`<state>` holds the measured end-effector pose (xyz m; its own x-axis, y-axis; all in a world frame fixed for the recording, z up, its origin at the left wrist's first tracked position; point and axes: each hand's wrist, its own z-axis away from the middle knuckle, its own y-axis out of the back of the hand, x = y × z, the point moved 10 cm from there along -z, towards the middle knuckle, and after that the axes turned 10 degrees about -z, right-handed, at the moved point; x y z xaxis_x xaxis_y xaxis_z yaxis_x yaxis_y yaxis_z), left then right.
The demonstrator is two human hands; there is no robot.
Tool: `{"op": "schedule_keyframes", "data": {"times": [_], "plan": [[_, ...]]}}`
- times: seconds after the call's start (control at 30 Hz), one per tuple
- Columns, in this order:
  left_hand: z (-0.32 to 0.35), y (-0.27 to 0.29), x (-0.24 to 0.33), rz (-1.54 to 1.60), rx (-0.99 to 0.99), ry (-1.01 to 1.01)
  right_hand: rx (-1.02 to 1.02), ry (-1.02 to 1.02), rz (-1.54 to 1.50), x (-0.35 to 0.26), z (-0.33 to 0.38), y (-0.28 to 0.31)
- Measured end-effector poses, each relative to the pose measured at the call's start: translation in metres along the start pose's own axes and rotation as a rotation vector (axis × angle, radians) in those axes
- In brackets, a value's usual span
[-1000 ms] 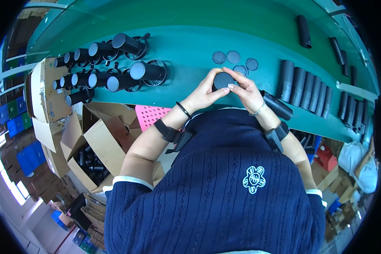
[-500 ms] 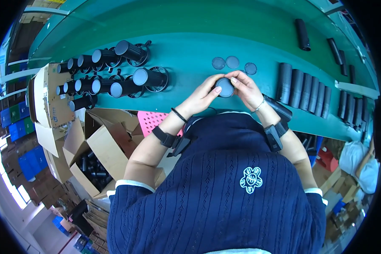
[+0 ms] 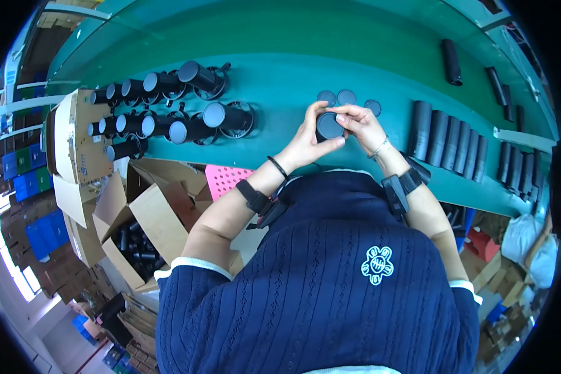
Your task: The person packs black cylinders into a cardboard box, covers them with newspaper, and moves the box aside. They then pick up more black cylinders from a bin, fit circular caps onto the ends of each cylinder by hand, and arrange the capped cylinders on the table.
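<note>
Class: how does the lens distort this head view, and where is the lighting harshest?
Head view: fisheye bends the green table edges toward a black rim; white glare blows out lower left; both hands and the dark cap at centre look sharp and evenly lit.

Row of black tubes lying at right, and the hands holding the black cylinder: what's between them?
Head view: only bare green tabletop separates the tube row from the right hand; the three loose round caps lie farther back.

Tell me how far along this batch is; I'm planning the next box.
Done, it seems: two rows of capped black tubes at the left. In hand: one black tube, held by the left hand and right hand. Left: three loose caps behind the hands and a row of open tubes at the right.
</note>
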<state>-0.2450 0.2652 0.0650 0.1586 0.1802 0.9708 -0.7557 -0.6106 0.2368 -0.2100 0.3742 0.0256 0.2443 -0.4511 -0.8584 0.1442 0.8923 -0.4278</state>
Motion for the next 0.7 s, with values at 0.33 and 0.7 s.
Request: {"op": "schedule_keyframes", "data": {"times": [0.33, 0.7], "plan": [[-0.001, -0.005, -0.011, -0.374, -0.087, -0.053, -0.115, 0.401, 0.741, -0.044, 0.033, -0.046], [0.01, -0.011, 0.001, -0.425, -0.091, -0.141, -0.035, 0.495, 0.801, -0.048, 0.047, -0.051]]}}
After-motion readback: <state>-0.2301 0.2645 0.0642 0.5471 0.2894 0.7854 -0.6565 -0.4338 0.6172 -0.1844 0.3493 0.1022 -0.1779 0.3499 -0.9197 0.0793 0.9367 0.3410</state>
